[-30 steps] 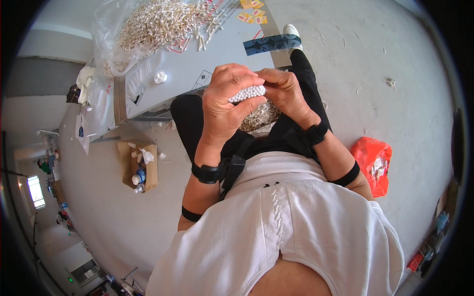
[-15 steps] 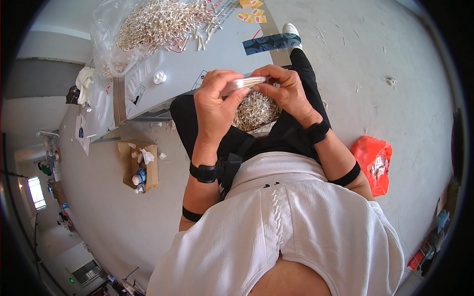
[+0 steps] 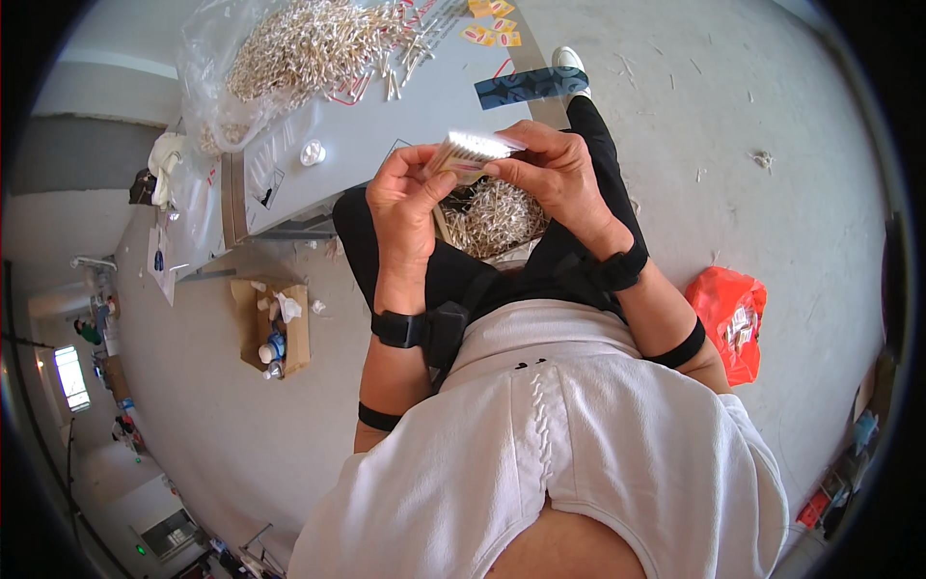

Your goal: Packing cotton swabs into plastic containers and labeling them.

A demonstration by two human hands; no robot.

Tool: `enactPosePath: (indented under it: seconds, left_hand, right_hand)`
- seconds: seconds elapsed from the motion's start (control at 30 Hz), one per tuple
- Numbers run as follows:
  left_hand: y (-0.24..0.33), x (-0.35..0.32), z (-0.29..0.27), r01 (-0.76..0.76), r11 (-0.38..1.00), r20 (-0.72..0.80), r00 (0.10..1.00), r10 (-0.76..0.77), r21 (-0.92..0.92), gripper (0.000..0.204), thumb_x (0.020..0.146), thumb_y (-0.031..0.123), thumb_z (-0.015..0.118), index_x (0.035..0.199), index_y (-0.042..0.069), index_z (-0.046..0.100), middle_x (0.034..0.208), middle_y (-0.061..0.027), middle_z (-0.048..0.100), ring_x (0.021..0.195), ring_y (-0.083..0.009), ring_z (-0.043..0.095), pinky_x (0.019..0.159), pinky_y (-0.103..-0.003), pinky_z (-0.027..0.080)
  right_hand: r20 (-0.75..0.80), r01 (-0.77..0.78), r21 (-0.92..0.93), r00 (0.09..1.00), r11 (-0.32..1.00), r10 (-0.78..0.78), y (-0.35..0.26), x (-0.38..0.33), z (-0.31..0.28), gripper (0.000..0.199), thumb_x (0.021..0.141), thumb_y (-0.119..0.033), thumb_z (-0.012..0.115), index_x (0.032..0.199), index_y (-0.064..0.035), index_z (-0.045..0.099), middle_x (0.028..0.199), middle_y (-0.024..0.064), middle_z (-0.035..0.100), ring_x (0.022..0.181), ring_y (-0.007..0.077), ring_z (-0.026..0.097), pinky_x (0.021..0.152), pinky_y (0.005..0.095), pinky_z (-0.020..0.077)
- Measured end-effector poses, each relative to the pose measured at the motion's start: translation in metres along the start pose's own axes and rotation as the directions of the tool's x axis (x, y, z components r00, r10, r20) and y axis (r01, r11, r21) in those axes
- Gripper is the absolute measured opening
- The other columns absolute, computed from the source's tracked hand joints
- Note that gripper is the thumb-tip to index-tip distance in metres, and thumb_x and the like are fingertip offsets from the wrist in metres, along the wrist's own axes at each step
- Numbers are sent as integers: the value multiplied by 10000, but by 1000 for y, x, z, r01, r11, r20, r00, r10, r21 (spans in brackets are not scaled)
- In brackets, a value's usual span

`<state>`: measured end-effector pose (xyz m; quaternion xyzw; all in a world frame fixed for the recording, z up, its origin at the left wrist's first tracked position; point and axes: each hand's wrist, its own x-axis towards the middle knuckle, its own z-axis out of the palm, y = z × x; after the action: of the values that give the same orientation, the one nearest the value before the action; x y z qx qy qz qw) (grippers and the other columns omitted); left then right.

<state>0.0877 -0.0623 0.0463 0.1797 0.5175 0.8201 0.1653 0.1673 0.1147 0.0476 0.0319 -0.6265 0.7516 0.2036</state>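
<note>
Between my two hands is a clear packet of cotton swabs [image 3: 473, 149], held above my lap with its row of white tips facing up and a yellowish label on its near side. My left hand [image 3: 403, 198] pinches the packet's left end between thumb and fingers. At the other end, my right hand [image 3: 555, 179] grips the clear film with thumb and forefinger. Below them, a box of loose cotton swabs [image 3: 497, 220] sits between my thighs, partly hidden by my hands.
On the grey table [image 3: 357, 130] lie a large heap of cotton swabs [image 3: 304, 48], several yellow cards [image 3: 492, 29] and a small white container [image 3: 312, 151]. A cardboard box [image 3: 301, 328] stands on the floor to the left, a red plastic bag [image 3: 728, 323] to the right.
The packet has tipped, so its swab tips and label now show instead of its thin edge. My left hand has shifted slightly left and down; more of the lap box is visible.
</note>
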Motion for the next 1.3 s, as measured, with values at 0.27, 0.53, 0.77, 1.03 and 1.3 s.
enactPosePath:
  seconds: [0.27, 0.53, 0.77, 1.03, 1.3]
  left_hand:
    - [25, 2, 20, -180, 919, 199, 973, 115, 351, 313, 779, -45, 749, 1082, -24, 672, 1003, -39, 667, 931, -120, 627, 835, -246, 512]
    - [24, -2, 22, -69, 965, 129, 991, 37, 252, 307, 768, -71, 748, 1060, -34, 665, 1049, -102, 678, 972, -139, 636, 855, -263, 523]
    - [24, -3, 32, -202, 946, 178, 971, 159, 253, 303, 760, -103, 739, 1041, -20, 662, 1039, -105, 680, 982, -154, 639, 883, -285, 525]
    - [17, 3, 26, -379, 865, 260, 917, 302, 331, 295, 744, -70, 758, 1018, 9, 685, 1081, -96, 675, 1073, -226, 628, 985, -356, 481]
    - [16, 0, 28, -267, 943, 227, 949, 221, 198, 317, 749, -71, 752, 1052, 0, 689, 1152, -116, 659, 1108, -220, 618, 978, -344, 499]
  right_hand:
    - [71, 157, -284, 987, 946, -143, -10, -4, 1, 196, 810, -10, 740, 993, 25, 678, 890, 62, 632, 737, 119, 593, 653, 243, 482]
    - [53, -87, -75, 994, 993, 91, -10, -9, -2, 199, 855, -9, 714, 1048, 24, 677, 982, 39, 667, 805, 94, 624, 710, 222, 529]
    - [49, -45, 191, 998, 981, 36, -12, -8, 5, 257, 881, 2, 687, 1136, 19, 660, 1095, 53, 662, 948, 91, 630, 859, 235, 536]
    - [41, 34, 180, 998, 983, -42, -6, -5, 1, 276, 855, 38, 691, 1129, 9, 670, 1164, 74, 639, 1040, 126, 614, 926, 277, 521]
    - [43, 31, 227, 998, 973, -42, -8, -5, -1, 319, 825, 66, 702, 1136, 3, 678, 1202, 83, 617, 1082, 152, 612, 966, 305, 517]
